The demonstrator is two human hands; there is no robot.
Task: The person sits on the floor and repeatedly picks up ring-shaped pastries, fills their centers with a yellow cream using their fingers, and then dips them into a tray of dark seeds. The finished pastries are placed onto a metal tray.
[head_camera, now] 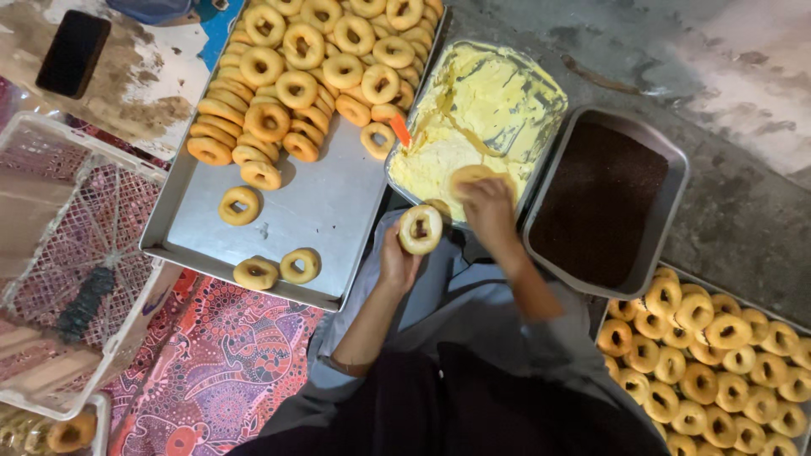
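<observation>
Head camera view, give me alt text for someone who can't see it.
A left hand holds a golden ring doughnut while the right hand presses another doughnut into a metal tray of pale yellow cream, between a doughnut-stacked steel tray and a tray of dark sprinkles.

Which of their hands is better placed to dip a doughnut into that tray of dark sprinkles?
Right, probably. The right hand holds a doughnut over the cream tray, beside the sprinkle tray. The left hand sits farther away.

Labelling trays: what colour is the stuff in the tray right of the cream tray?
Dark brown, fine-grained filling in a grey metal tray; head view.
</observation>
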